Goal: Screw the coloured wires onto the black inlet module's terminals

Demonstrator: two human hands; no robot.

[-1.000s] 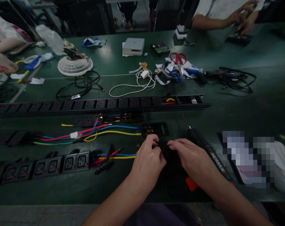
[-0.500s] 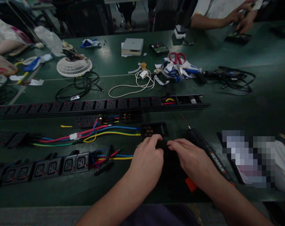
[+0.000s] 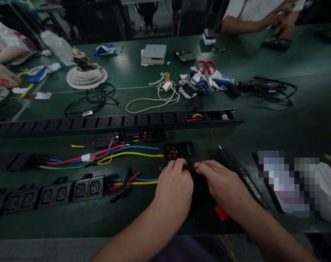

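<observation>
My left hand [image 3: 177,189] is closed, its fingers curled over a dark part that I cannot make out. My right hand [image 3: 224,182] is closed too, thumb and fingertips pressed together at the same dark spot. Just beyond the fingers lies a black terminal box [image 3: 178,150] with brass contacts, joined to blue and yellow-green wires [image 3: 132,153]. More blue and yellow wires [image 3: 143,182] run under my left hand from a black socket strip [image 3: 61,193]. Beside my right hand rests a black electric screwdriver [image 3: 239,171], its thin bit pointing away from me.
A long black power strip [image 3: 99,122] crosses the table [image 3: 269,134]. Red-handled scissors [image 3: 206,68] lie on a blue and white cloth behind it. A white cable [image 3: 143,100], black cables [image 3: 274,89] and a fan grille [image 3: 86,78] are farther back. Another person's hands [image 3: 284,25] work at upper right.
My left hand has shifted slightly right and toward me, with its fingers curled more. My right hand has barely moved.
</observation>
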